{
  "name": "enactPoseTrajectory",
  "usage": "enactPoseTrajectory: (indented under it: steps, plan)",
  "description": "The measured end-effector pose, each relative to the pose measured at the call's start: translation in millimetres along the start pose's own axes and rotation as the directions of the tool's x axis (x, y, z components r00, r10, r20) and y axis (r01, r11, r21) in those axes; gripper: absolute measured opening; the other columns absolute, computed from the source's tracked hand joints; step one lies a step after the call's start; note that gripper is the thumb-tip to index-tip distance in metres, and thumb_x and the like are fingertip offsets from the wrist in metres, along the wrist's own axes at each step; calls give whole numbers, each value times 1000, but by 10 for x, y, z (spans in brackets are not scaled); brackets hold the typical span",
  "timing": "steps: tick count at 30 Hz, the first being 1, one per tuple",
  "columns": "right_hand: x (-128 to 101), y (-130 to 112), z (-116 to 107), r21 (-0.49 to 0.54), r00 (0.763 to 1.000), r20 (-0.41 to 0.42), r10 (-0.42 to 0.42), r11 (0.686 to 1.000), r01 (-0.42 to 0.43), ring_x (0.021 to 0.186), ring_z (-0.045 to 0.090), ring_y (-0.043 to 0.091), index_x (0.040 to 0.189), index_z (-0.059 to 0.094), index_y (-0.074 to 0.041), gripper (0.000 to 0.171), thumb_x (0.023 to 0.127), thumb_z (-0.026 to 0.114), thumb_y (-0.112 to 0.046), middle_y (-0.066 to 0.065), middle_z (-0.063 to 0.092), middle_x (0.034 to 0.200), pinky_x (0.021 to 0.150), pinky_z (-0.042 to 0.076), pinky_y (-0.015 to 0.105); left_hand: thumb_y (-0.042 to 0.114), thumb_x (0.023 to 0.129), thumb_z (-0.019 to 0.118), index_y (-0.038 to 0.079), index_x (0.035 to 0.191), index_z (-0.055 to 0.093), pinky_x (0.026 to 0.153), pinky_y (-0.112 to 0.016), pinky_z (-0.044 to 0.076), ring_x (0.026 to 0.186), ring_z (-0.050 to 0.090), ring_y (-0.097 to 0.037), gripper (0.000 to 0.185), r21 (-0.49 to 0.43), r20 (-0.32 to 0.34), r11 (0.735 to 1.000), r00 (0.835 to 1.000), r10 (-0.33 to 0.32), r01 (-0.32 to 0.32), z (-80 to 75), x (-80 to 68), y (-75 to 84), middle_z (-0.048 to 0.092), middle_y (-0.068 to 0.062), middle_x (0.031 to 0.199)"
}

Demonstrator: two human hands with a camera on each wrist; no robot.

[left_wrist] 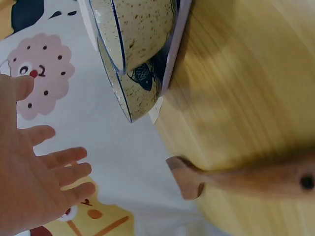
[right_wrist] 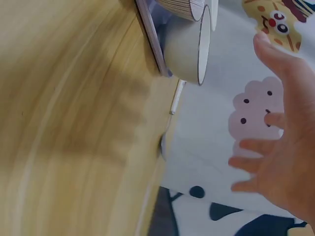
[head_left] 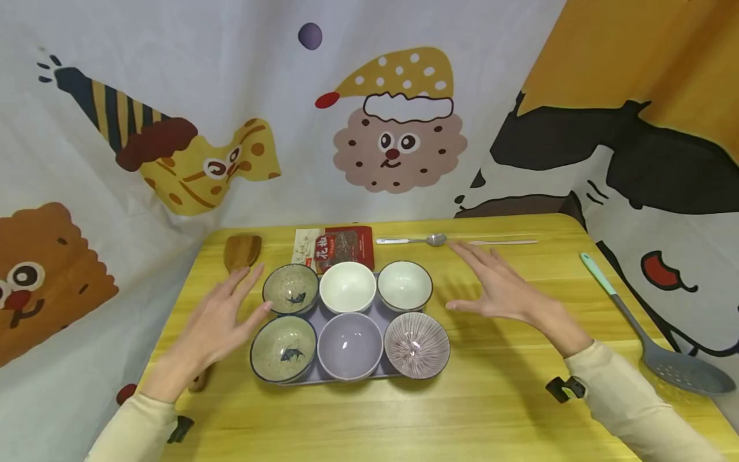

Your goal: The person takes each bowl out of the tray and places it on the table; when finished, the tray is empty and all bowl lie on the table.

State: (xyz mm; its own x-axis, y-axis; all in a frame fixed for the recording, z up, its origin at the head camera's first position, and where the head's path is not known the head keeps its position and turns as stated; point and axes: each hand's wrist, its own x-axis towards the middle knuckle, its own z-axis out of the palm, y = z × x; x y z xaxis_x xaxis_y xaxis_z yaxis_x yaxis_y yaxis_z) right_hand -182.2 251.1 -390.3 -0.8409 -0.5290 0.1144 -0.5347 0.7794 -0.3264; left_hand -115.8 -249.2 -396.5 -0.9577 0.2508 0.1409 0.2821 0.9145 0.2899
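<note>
Several bowls stand in two rows on a purple tray (head_left: 312,378) in the head view. On the left side are two speckled bowls with a fish motif, the back one (head_left: 283,280) and the front one (head_left: 276,362). A cream bowl (head_left: 348,287) and a plain purple bowl (head_left: 350,346) fill the middle. At the right are a pale dark-rimmed bowl (head_left: 405,286) and a striped bowl (head_left: 424,356). My left hand (head_left: 216,321) hovers with fingers spread just left of the bowls. My right hand (head_left: 499,285) is held likewise to their right, holding nothing.
Behind the tray lie a red spice packet (head_left: 346,247), a metal spoon (head_left: 435,240) and a thin pale stick (head_left: 508,242). A wooden spatula (head_left: 242,250) lies at the left, partly under my left arm. A grey slotted spatula (head_left: 681,369) lies along the right edge.
</note>
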Motion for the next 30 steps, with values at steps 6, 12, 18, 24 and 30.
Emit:
enactPoseTrajectory:
  steps: [6,12,18,24,30]
  plan:
    - [97,67,170,257,999,-10,-47,965,48,147,33,47,164,16,-21,120,73,92,-40,18,26,166,113,28,72,49,104,51,17,162,27,111,-74,28,142,34,-55,70,-214,16,974,997,-74,76,74,4,-65,33,-25,161]
    - [248,114,383,498,993,19,-119,862,94,142,39,49,164,16,-19,121,71,94,-18,19,27,166,112,35,67,40,106,53,2,159,28,112,-67,35,140,37,-53,70,-373,73,916,989,-131,149,198,2,-156,35,-31,157]
    - [419,185,575,625,981,88,-170,776,79,141,37,55,163,14,-8,121,71,93,-15,24,21,166,111,38,64,37,107,52,-5,160,13,108,-64,42,136,41,-57,78,-489,227,827,956,-186,277,319,-13,-195,35,-40,152]
    - [566,205,665,672,966,168,-197,740,34,142,37,50,161,18,-2,120,69,95,-15,24,20,166,110,43,60,42,106,50,-4,160,9,106,-61,46,134,45,-56,82,-523,309,781,930,-198,340,440,-37,-206,40,-39,150]
    - [656,258,695,680,953,220,-210,733,5,138,42,45,161,17,-2,120,71,94,-14,23,22,165,108,45,58,40,108,47,-5,160,6,108,-61,43,134,45,-54,80,-572,334,743,926,-176,347,520,-31,-214,46,-37,146]
